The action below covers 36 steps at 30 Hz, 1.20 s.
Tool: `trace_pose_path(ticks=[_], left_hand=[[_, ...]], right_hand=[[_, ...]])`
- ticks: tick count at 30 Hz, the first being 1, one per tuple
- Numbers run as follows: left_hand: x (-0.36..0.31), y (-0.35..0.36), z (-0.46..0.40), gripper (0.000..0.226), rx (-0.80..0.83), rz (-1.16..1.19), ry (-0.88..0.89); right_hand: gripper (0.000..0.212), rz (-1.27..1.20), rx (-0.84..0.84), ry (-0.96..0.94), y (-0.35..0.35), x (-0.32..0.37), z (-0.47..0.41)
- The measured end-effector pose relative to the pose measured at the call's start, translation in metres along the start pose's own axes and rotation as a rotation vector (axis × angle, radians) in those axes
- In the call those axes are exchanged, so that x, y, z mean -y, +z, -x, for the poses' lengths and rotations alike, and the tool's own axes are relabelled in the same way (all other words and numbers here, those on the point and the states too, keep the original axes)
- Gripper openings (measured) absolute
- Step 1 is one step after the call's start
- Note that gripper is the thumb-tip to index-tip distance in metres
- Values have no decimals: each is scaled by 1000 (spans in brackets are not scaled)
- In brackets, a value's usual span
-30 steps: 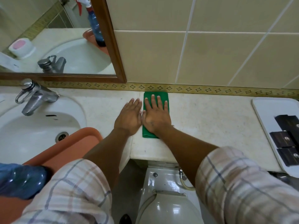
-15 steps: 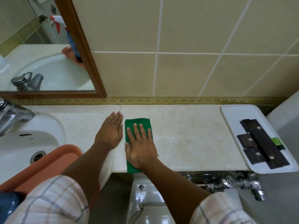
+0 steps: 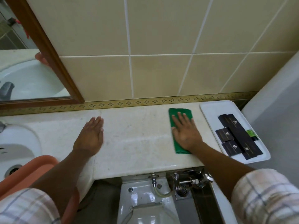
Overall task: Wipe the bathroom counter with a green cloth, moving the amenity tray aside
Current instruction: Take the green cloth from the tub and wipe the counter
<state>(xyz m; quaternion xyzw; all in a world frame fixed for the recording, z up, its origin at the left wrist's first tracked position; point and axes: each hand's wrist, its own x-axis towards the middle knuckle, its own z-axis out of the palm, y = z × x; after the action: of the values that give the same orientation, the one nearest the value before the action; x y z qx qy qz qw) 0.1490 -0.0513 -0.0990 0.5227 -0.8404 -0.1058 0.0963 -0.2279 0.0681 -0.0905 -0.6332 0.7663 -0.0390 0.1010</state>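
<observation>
A folded green cloth (image 3: 175, 116) lies on the cream stone counter (image 3: 137, 139), towards its right end. My right hand (image 3: 186, 133) presses flat on the cloth with fingers spread, covering its middle. My left hand (image 3: 91, 136) rests flat on the bare counter near the basin, fingers together, holding nothing. The white amenity tray (image 3: 210, 113) sits at the counter's right end, just right of the cloth, carrying several black boxes (image 3: 237, 136) and a small green packet (image 3: 250, 133).
A white basin (image 3: 17, 143) lies at the left with an orange plastic tub (image 3: 32, 172) against its front edge. A wood-framed mirror (image 3: 48, 50) hangs over it. Below the counter are a toilet (image 3: 145, 204) and chrome valves (image 3: 191, 178). Tiled wall runs along the back.
My right hand has slid the green cloth to the right along the counter, up close to the amenity tray. My left hand has stayed flat near the basin. The camera view has turned rightward.
</observation>
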Motion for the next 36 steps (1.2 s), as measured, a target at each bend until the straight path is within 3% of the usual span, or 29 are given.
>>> trace_pose_path(ticks=[3, 10, 16, 24, 31, 33, 36], left_hand=[[-2, 0, 1, 62, 10, -3, -7], [-6, -2, 0, 60, -2, 10, -15], [-8, -6, 0, 60, 5, 17, -25], [1, 1, -4, 52, 12, -16, -41], [7, 8, -5, 56, 45, -46, -45], [10, 8, -4, 54, 28, -44, -50], [7, 5, -2, 55, -1, -24, -30]], right_hand=[[61, 3, -1, 24, -5, -25, 5], [63, 61, 11, 90, 1, -5, 3], [70, 33, 35, -1, 9, 67, -2], [68, 21, 55, -223, 42, 228, -33], [67, 44, 45, -238, 51, 248, -40], [66, -7, 74, -256, 45, 250, -40], [66, -282, 48, -223, 22, 233, -28]])
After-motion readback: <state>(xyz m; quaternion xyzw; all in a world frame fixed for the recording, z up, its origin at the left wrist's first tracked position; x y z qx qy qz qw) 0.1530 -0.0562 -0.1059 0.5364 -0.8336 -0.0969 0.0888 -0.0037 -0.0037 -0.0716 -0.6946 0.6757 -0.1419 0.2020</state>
